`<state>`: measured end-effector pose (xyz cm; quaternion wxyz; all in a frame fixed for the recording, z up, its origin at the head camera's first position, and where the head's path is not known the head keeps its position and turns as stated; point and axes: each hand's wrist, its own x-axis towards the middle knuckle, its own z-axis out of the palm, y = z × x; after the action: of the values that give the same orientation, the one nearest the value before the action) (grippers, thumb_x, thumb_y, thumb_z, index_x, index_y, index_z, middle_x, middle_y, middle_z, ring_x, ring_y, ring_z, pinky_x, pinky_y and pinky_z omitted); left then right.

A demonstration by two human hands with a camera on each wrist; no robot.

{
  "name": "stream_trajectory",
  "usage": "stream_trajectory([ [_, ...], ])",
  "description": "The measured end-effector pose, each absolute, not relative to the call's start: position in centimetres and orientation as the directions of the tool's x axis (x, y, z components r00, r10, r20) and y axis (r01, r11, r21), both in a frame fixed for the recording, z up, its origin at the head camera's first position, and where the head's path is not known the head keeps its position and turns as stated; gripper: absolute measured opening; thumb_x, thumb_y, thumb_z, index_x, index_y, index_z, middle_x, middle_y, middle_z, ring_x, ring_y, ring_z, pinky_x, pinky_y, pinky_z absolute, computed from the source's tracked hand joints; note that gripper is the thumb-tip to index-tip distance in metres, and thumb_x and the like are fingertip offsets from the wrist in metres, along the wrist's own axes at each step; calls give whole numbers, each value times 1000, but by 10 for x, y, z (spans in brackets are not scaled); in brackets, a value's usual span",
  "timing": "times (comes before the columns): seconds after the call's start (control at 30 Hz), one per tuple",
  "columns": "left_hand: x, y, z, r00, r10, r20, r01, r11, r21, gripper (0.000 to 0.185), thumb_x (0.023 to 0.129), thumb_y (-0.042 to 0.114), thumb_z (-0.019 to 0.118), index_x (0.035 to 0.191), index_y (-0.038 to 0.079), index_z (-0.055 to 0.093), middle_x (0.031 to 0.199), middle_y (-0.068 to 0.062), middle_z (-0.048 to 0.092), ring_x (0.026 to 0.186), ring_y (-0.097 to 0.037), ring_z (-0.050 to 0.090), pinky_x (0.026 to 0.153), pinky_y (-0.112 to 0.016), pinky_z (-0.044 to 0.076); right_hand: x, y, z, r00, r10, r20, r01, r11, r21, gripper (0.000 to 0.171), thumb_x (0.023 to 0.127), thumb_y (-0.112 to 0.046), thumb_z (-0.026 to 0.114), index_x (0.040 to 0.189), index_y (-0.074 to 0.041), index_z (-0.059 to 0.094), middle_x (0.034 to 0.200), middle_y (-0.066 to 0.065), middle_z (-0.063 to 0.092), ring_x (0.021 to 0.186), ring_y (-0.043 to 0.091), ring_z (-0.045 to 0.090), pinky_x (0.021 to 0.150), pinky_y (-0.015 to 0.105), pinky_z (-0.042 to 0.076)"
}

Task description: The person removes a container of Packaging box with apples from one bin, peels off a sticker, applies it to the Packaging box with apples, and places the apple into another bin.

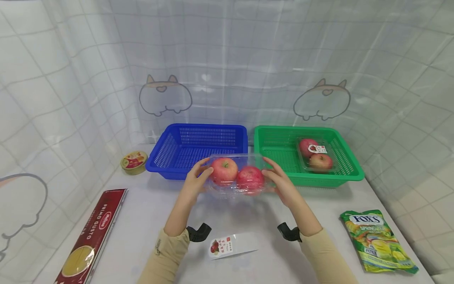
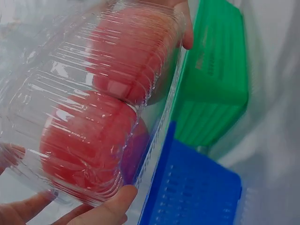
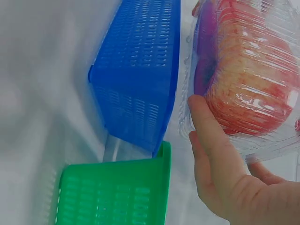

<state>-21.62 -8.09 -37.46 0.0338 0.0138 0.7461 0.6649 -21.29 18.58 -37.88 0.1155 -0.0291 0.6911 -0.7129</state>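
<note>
A transparent plastic box, thin-walled, glossy and ribbed along its sides, is held at opposite ends, with thumb and fingers, by the left grip and the right grip. Two smooth, rounded apples are enclosed between the grips: the left apple is positioned beside the left grip, the right apple beside the right. The box is supported above the counter. Beyond the grips, a blue basket and a green basket, both of perforated plastic, are placed
</note>
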Motion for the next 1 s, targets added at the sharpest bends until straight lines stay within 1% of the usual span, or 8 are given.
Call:
stream_trajectory([
  [0.1,-210,-78,-377,-994,105,-20,-7,125,992,48,94,25,52,140,17,38,139,-19,39,125,-42,39,83,-57,45,-202,191,-380,-976,-181,-121,125,-10,-992,58,94,-22,49,146,-22,25,141,19,28,125,35,32,90,49,43],
  [0.2,-204,-75,-380,-991,131,-21,-7,112,994,49,95,25,52,140,16,37,139,-21,38,124,-42,39,83,-58,45,-193,195,-382,-976,-177,-125,128,-5,-992,57,93,-22,49,146,-22,26,139,18,28,124,35,32,85,44,45],
  [0.4,-195,-71,-386,-985,167,-40,-24,97,995,49,96,20,50,142,13,33,141,-23,34,125,-44,36,82,-58,46,-183,199,-388,-975,-170,-141,142,4,-990,58,93,-21,49,145,-21,26,137,19,29,121,34,33,86,44,45],
  [0.6,-192,-66,-393,-981,183,-61,-40,115,993,49,96,20,46,142,11,31,141,-26,33,127,-45,34,84,-59,45,-178,200,-393,-976,-151,-158,161,-2,-987,58,93,-20,50,145,-21,26,135,18,30,115,30,38,80,36,48],
  [0.73,-190,-64,-399,-981,181,-73,-49,131,990,49,97,18,44,143,10,30,141,-27,33,128,-45,32,85,-61,42,-175,200,-398,-976,-149,-160,162,-1,-987,58,92,-20,50,145,-20,26,136,19,30,116,31,36,80,37,48],
  [0.83,-189,-62,-405,-981,177,-82,-56,144,988,49,98,17,41,145,9,27,142,-28,31,129,-44,31,88,-61,41,-173,198,-403,-975,-146,-165,166,0,-986,58,92,-20,49,145,-18,25,137,21,29,117,33,35,80,39,48],
  [0.93,-187,-58,-412,-980,175,-91,-63,157,986,50,98,16,37,146,7,24,145,-27,25,131,-43,28,93,-59,38,-171,197,-409,-975,-135,-175,176,2,-984,58,91,-20,50,145,-18,26,137,21,29,117,34,36,79,38,48],
  [1.0,-187,-56,-417,-980,174,-95,-67,157,985,51,99,16,35,147,6,21,147,-26,21,132,-42,26,99,-57,33,-171,196,-413,-976,-127,-178,179,3,-984,58,91,-20,50,145,-18,26,136,22,30,116,34,36,78,38,47],
])
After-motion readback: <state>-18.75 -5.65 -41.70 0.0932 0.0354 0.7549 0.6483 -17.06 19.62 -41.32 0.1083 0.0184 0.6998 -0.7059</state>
